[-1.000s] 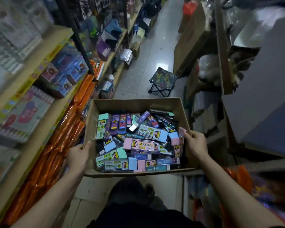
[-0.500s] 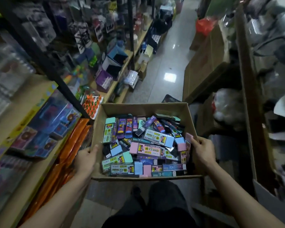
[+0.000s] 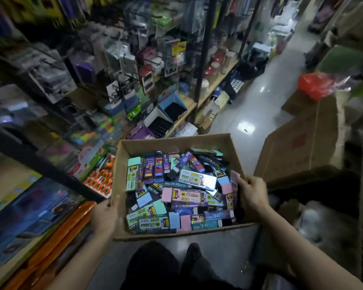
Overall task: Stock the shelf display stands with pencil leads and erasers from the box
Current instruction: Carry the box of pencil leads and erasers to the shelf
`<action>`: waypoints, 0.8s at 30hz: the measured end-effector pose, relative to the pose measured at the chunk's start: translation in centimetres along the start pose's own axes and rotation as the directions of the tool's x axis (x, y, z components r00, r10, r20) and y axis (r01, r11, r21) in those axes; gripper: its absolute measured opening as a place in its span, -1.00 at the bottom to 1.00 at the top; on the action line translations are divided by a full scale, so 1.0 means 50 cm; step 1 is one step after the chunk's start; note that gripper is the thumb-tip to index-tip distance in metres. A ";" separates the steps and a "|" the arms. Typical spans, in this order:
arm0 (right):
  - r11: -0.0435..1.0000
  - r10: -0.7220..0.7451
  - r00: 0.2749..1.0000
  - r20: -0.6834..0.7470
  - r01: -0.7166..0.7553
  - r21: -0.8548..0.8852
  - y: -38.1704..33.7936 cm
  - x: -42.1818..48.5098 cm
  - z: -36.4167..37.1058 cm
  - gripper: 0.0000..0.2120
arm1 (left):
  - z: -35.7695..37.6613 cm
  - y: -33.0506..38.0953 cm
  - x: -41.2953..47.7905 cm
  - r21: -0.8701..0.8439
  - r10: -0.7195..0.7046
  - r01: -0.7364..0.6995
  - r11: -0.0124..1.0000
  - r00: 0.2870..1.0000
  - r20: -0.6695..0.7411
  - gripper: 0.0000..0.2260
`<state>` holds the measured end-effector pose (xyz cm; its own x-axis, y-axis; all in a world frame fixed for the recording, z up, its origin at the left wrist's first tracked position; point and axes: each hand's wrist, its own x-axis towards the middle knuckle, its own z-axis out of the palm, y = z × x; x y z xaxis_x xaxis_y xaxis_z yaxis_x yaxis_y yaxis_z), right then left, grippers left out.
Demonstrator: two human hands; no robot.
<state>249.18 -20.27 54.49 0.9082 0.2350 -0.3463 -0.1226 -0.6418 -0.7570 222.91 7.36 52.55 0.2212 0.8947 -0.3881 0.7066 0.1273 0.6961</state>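
Shop aisle, shelves (image 3: 199,101) left — box (image 3: 172,141) of erasers (image 3: 167,194) and pencil leads (image 3: 149,169) held level, left hand (image 3: 105,216) and right hand (image 3: 253,195) fingers wrapped round opposite walls, likely against spilling.

You have one open brown cardboard box (image 3: 175,144) and two hands on it: left hand (image 3: 104,219), right hand (image 3: 253,195). Its pastel sleeved erasers (image 3: 182,195) and slim pencil-lead cases (image 3: 218,215) are too jumbled to count. One red plastic bag (image 3: 313,84).
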 end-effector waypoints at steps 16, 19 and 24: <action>0.991 -0.125 0.980 0.156 0.118 0.056 -0.262 0.389 0.073 -0.67 | 0.088 0.214 0.205 -0.118 -0.096 0.076 0.990 0.980 -0.172 -0.64; 0.991 -0.129 0.972 0.197 0.122 0.051 -0.288 0.437 0.070 -0.59 | 0.112 0.228 0.208 -0.095 -0.090 0.071 0.993 0.972 -0.216 -0.61; 0.982 -0.177 0.936 0.303 0.187 -0.006 -0.305 0.529 0.066 -0.57 | 0.162 0.242 0.186 -0.104 -0.155 0.131 0.986 0.950 -0.272 -0.60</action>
<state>273.77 -1.84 55.04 0.7508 0.5547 -0.3585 0.0521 -0.5909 -0.8050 238.98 13.76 52.46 -0.0823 0.9463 -0.3127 0.6556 0.2877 0.6981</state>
